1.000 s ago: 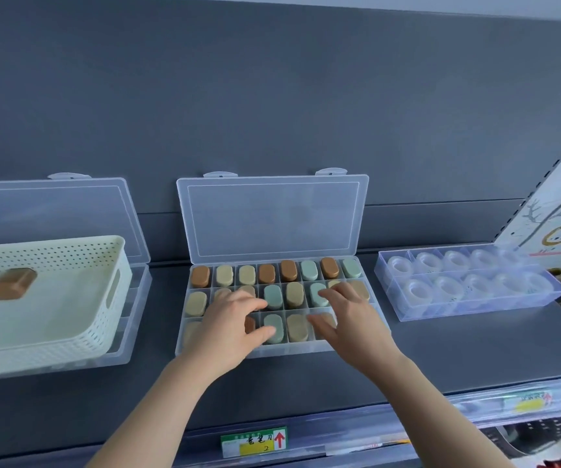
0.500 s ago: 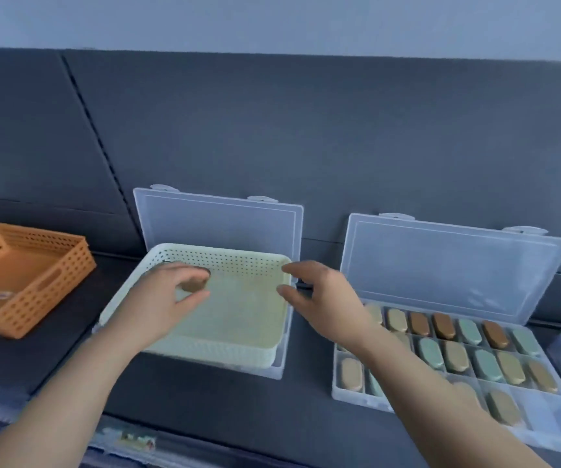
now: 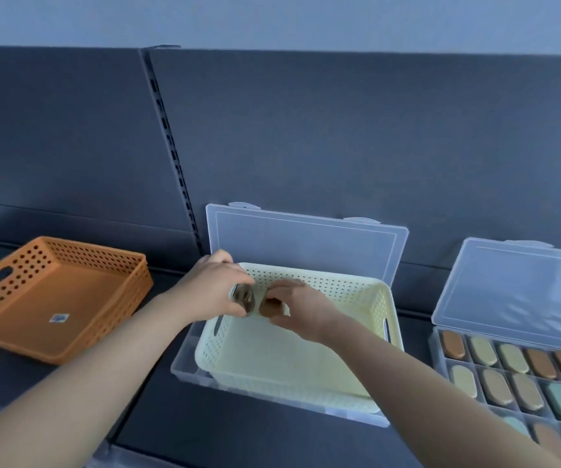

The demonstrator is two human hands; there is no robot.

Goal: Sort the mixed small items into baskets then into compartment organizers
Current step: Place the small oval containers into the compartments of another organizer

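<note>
- Fingers of the left hand are curled, thumb and forefinger pinching a small dark item. It looks glossy but blurred, and its kind cannot be told.
- Fingers of the right hand are curled the same way, pinching a brown oval piece between thumb and fingertips.
- Head view, pose: both forearms reach in from the lower edge and converge over the far left corner of the cream basket. The backs of the hands face the camera.
- The two held items sit side by side and nearly touch, inside the basket's outline. Whether either rests on the basket floor cannot be told.
- Cream basket: perforated walls and a slot handle in each short side. It sits in the base of an open clear organizer, whose lid stands upright just behind the basket.
- Left of the cream basket, apart from it: an orange basket, perforated, with a small sticker on its floor.
- Right of the cream basket: a second clear organizer with its lid raised. The compartments in view hold oval pieces in brown, tan, beige and pale green.
</note>
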